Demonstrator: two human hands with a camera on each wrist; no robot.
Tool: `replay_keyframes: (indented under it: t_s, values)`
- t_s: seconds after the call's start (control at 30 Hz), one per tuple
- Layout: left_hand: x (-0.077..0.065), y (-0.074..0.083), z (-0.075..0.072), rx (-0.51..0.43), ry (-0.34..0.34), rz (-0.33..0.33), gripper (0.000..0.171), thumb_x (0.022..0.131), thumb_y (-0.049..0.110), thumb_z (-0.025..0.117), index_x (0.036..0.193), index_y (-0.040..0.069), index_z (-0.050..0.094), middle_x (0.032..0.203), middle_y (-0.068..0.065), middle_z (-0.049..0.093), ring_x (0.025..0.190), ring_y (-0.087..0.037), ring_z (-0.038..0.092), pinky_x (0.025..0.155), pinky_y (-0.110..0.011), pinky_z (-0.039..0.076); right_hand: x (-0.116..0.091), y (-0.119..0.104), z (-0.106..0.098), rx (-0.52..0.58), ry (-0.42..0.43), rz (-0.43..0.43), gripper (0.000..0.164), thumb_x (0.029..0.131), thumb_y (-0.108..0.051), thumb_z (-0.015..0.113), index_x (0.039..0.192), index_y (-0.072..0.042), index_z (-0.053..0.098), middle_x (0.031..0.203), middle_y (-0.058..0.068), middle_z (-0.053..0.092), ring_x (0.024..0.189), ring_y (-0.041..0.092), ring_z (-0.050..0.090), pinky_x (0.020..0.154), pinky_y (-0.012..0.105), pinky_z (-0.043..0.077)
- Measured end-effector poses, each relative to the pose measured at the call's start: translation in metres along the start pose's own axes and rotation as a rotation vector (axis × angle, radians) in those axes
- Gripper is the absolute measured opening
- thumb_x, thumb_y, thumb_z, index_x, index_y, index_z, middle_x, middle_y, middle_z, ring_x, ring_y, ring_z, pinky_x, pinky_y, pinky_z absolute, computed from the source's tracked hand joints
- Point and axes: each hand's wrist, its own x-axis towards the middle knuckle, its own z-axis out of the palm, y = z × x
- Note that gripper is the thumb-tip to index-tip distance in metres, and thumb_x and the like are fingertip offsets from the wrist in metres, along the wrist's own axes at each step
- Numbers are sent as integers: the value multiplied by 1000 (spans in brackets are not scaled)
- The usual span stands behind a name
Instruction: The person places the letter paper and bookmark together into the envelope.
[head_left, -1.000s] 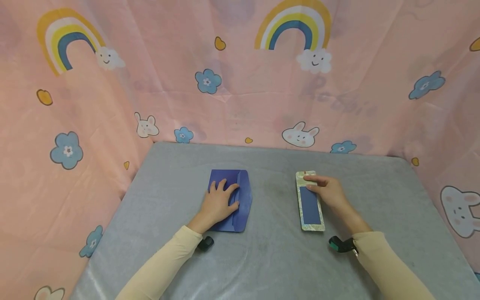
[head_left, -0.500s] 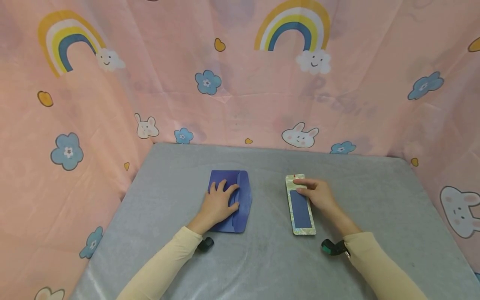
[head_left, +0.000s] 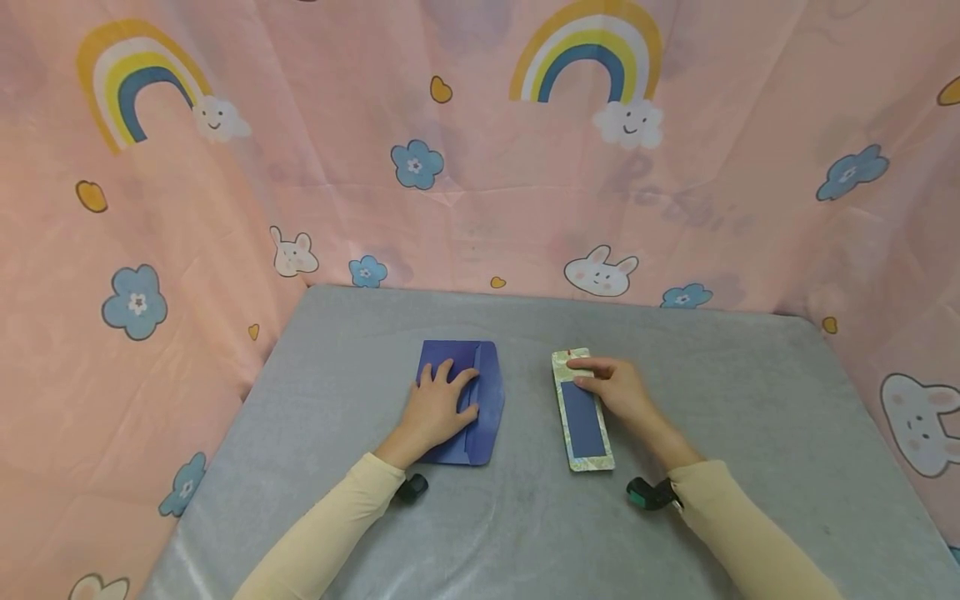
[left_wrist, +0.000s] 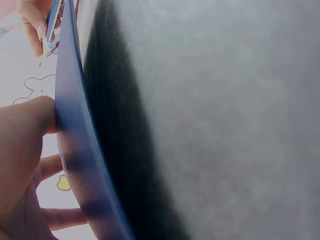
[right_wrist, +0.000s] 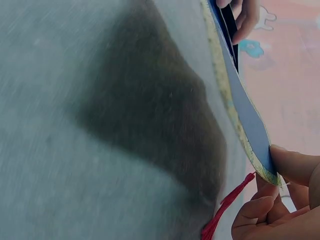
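A blue-purple envelope (head_left: 491, 408) lies on the table with its flap folded out to the right. My left hand (head_left: 433, 410) rests on it, fingers spread across the body and thumb near the flap's fold. To the right, my right hand (head_left: 624, 393) pinches a long bookmark (head_left: 583, 421) near its top end, thumb on the face. The bookmark has a dark blue panel and a pale green-yellow patterned border. In the right wrist view, it stands off the cloth with a broad shadow beside it, and a red tassel (right_wrist: 227, 206) hangs from its held end.
A grey cloth (head_left: 525, 533) covers the table. Pink curtain (head_left: 480, 208) printed with rainbows, flowers and rabbits encloses the back and sides. Dark wrist-worn devices show below both hands, the right one (head_left: 651, 493) with a green patch.
My right hand has carried the bookmark leftward, closer to the envelope. The left hand and the envelope have stayed in place.
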Motion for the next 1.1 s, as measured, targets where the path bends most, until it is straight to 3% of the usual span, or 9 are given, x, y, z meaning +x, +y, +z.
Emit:
replay_keyframes:
  t_s: [0.67,0.87,1.1]
  values:
    - [0,0,1,-3,-10,-4,54,84,44,63,135,33,48,144,-17,43,132,-54,35,94,-68,37,8,-19,42,45,-27,-42,28,87,-13,65,115,-13,69,128,10,63,124,24,54,96,40,47]
    - [0,-1,1,-12,-11,-5,55,84,43,63,136,33,48,145,-17,43,132,-54,34,94,-68,37,10,-26,54,72,-31,-36,27,86,-11,65,112,-12,70,125,10,64,125,24,53,98,43,46]
    - [0,0,1,-2,-16,-15,54,84,44,63,135,33,48,145,-17,42,132,-54,34,95,-68,37,13,-29,64,69,-53,-87,26,87,-10,65,112,-10,70,122,11,66,120,26,57,93,38,49]
